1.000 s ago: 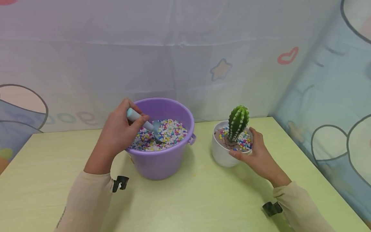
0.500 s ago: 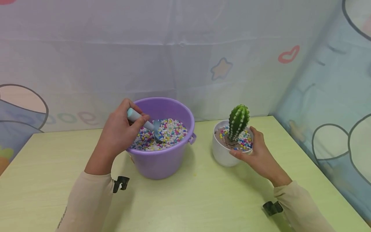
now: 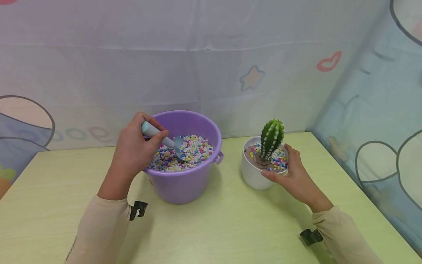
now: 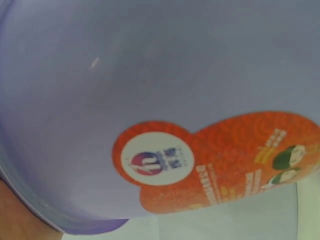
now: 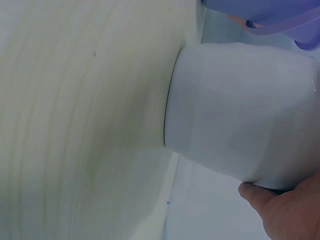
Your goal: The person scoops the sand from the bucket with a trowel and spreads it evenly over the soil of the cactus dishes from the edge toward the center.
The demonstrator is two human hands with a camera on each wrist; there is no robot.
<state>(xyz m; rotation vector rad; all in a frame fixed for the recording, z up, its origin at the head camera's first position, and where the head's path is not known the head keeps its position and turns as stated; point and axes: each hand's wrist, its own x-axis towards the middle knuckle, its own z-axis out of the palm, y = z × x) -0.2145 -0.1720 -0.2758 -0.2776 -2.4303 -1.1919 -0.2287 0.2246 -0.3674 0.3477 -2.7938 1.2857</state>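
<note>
My left hand grips the pale blue handle of a small scoop over the left rim of a purple bucket. The scoop's head rests in the multicoloured pebbles inside the bucket, partly buried. To the right, a white pot stands on the table, and my right hand holds its right side, thumb near the front rim. In the pot a green cactus rises from brown soil with pebbles scattered on parts of it. The left wrist view mostly shows the bucket's wall with an orange label.
The pale yellow-green table carries both containers near its back edge. Behind it hangs a printed cloth, and another printed cloth closes off the right side. A lug sticks out from the bucket's right side.
My left hand and the scoop handle have shifted very slightly left, the scoop's head staying in the pebbles. The right hand keeps its hold on the pot.
</note>
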